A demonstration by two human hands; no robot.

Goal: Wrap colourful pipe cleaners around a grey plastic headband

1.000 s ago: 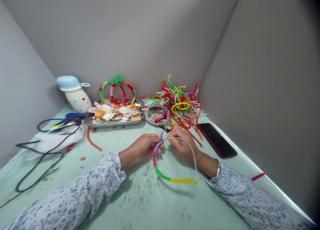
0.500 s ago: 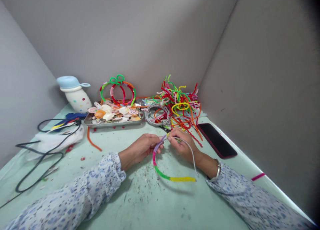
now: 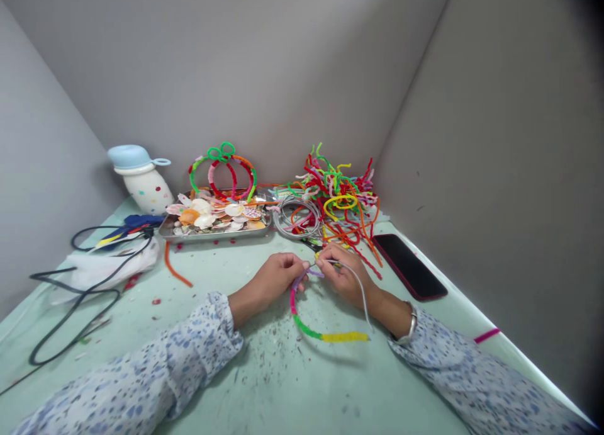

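Between my hands is a curved wire (image 3: 362,296), partly wrapped in pipe cleaner: a yellow stretch at its free end, then green, pink and purple toward my fingers. My left hand (image 3: 279,276) pinches the purple pipe cleaner (image 3: 314,273), whose loose tail sticks out to the right. My right hand (image 3: 343,270) is closed on the bare grey part of the wire, which bends over the hand and hangs down by the wrist. Behind my right hand lie pliers (image 3: 312,245), mostly hidden.
A metal tray (image 3: 217,235) of seashells stands at the back, with a colourful wrapped ring (image 3: 194,177) behind it. Nearby are a wire coil (image 3: 283,227), a pipe cleaner heap (image 3: 330,177), a phone (image 3: 410,266), a bottle (image 3: 148,189) and a black cable (image 3: 70,290).
My left hand has shifted slightly, and the purple pipe cleaner's tail now points right, toward my right hand. My right hand stays in about the same place.
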